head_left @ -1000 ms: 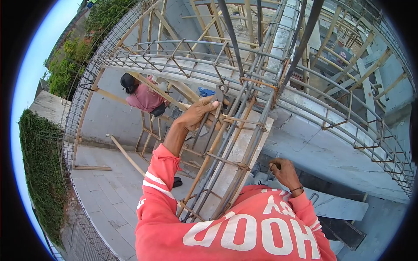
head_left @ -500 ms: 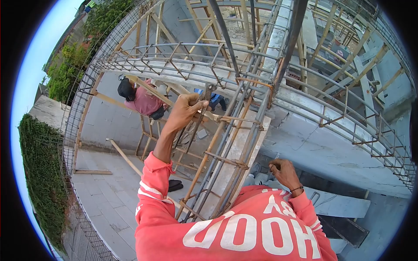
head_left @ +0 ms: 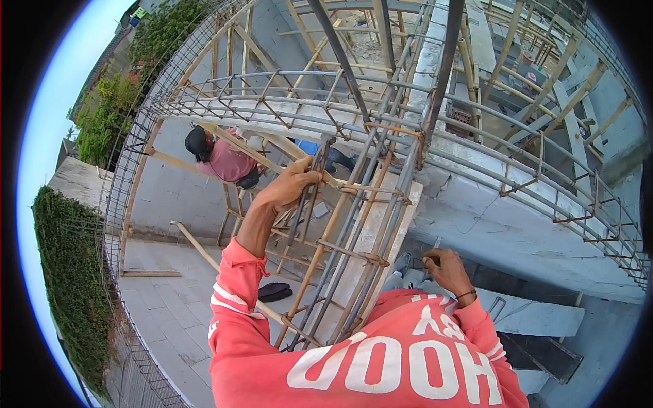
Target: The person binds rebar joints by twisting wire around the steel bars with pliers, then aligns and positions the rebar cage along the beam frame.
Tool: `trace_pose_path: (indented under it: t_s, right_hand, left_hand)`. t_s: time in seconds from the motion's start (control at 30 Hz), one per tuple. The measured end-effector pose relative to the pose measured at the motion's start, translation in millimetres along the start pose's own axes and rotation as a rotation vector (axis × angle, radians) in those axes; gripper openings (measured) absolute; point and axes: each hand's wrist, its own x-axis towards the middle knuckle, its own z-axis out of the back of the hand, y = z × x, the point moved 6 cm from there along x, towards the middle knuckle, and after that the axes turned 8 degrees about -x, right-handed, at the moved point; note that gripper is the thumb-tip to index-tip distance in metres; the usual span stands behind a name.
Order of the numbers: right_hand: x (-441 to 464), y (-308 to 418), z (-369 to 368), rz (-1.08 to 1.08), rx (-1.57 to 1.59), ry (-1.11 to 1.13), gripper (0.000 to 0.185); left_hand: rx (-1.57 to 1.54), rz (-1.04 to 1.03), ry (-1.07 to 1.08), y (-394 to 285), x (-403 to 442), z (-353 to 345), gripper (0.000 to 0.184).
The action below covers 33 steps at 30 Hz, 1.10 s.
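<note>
My left hand (head_left: 291, 186) is raised over the rebar cage and closed around a pair of metal pincers (head_left: 317, 162). Their jaws point up, and the long handles hang below my fingers. Beside them runs the tied cage of long bars and stirrups (head_left: 364, 255), on top of a concrete wall. My right hand (head_left: 447, 272) is low by my chest, on the other side of the cage, with its fingers curled together. Whatever it may hold is too small to make out.
A person in a pink shirt (head_left: 228, 158) is below on the left, near timber props. Another rebar cage (head_left: 544, 183) crosses along the wall tops. Dark upright bars (head_left: 445, 75) rise ahead. A pale board (head_left: 541, 319) lies at lower right.
My left hand has shifted slightly lower along the pincers, with more fingers wrapped around them. My right hand has barely moved. The view has tilted a little.
</note>
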Motion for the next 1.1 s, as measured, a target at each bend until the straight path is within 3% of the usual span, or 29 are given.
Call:
trace_pose_path:
  t_s: [0.3,0.5,0.57,0.67,0.9,1.1]
  right_hand:
    - [2,-8,-6,-0.005,-0.003,0.011,0.024]
    - [1,-13,-8,-0.046,0.010,0.042,0.024]
    - [2,-10,-10,-0.059,0.030,0.060,0.024]
    - [2,-3,-9,-0.035,0.023,0.050,0.023]
    - [1,-4,-8,0.007,-0.010,0.036,0.023]
    - [-2,-5,-7,-0.004,-0.007,0.027,0.024]
  left_hand:
    - [-0.366,0.083,0.048,8,-19,-8,0.034]
    - [-0.290,0.261,-0.112,40,-41,-1,0.045]
    - [-0.527,0.205,0.040,48,-41,-7,0.043]
    - [-0.548,0.170,0.046,38,-54,-31,0.043]
    - [-0.548,0.215,0.023,60,-45,-18,0.043]
    - [-0.197,0.161,0.062,23,-52,-16,0.043]
